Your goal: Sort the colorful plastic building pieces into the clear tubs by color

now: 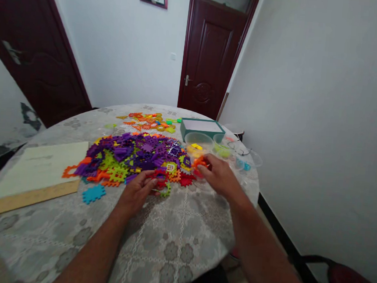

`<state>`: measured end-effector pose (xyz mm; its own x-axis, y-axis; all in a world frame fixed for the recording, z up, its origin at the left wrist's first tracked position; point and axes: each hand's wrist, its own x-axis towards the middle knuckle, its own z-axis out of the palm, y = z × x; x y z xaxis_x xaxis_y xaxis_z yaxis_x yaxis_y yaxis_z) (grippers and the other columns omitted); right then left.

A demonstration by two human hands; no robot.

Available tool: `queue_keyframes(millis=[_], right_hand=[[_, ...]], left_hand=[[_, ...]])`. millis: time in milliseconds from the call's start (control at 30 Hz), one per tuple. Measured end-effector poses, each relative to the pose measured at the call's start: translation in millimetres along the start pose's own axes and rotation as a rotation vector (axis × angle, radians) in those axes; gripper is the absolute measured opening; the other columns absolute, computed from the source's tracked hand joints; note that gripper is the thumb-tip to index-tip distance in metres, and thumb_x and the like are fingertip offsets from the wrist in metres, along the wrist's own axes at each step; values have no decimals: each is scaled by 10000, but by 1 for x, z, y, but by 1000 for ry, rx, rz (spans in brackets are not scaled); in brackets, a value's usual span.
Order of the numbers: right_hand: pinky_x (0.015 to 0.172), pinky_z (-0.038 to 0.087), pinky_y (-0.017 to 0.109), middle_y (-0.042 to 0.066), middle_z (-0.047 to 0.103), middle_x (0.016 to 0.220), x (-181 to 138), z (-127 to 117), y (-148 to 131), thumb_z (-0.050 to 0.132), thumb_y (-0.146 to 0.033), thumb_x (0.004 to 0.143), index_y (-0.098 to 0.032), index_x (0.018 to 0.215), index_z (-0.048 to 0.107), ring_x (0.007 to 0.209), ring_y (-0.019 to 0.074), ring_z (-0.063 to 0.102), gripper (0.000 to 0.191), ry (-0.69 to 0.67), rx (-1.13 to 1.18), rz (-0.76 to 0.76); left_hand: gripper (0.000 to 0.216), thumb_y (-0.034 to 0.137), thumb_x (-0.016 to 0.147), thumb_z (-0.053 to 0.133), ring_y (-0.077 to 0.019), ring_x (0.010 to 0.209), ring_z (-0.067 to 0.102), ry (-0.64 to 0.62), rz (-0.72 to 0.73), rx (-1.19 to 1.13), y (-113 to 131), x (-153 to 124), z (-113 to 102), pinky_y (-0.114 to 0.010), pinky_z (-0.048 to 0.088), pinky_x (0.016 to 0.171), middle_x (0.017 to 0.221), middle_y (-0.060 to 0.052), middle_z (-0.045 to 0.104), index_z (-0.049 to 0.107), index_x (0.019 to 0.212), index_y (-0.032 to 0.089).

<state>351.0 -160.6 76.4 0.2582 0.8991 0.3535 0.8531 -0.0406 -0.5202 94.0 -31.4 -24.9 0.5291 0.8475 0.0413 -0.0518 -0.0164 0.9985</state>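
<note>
A heap of interlocking plastic building pieces (148, 147), mostly purple with green, orange, red and yellow, lies on the table. At its front edge my left hand (138, 192) has its fingers closed on a red toothed piece (160, 177). A green toothed piece (166, 190) lies just by those fingertips. My right hand (218, 174), at the heap's right side, pinches an orange piece (200, 161) in front of the clear plastic tubs. Yellow pieces (196, 147) show inside the nearest tub (199, 138). A blue toothed piece (93, 193) rests apart at the left.
A green-edged box (203, 126) stands behind the tubs. Further tubs (221, 148) hold green and blue pieces. Orange and yellow pieces (148, 122) lie scattered at the back. To the left is a pale sheet or board (39, 163) with a tan edge. The round table bears a patterned cloth (174, 232).
</note>
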Motion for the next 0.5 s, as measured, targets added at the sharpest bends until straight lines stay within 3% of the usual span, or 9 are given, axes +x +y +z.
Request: queue_keyframes(millis=[133, 300, 400, 500], right_hand=[[811, 456, 288, 103, 786, 1082, 22, -40, 59, 626, -249, 977, -179, 1133, 714, 926, 215, 701, 192, 48, -345, 152], [855, 479, 304, 150, 790, 1146, 31, -57, 111, 587, -213, 981, -159, 1189, 744, 1032, 250, 725, 266, -52, -603, 305], [935, 493, 334, 178, 767, 1233, 25, -60, 114, 542, -170, 983, -138, 1277, 732, 1104, 266, 718, 352, 65, -613, 315], [1001, 497, 361, 174, 759, 1252, 16, -54, 90, 525, -176, 988, -132, 1246, 737, 1126, 266, 707, 337, 228, -501, 204]], left_hand=[[583, 612, 828, 793, -272, 916, 793, -8, 17, 25, -2, 2, -1, -433, 671, 750, 1051, -102, 820, 626, 1209, 203], [511, 623, 843, 764, -257, 845, 776, -12, 39, 93, -5, 3, -2, -416, 656, 744, 930, -80, 803, 691, 1113, 195], [506, 621, 860, 739, -238, 794, 754, -41, 61, 157, -5, 2, -2, -395, 632, 737, 924, -78, 799, 722, 1133, 195], [452, 572, 885, 716, -206, 729, 712, -66, 92, 243, -2, 0, 0, -359, 591, 718, 866, -55, 782, 751, 1146, 205]])
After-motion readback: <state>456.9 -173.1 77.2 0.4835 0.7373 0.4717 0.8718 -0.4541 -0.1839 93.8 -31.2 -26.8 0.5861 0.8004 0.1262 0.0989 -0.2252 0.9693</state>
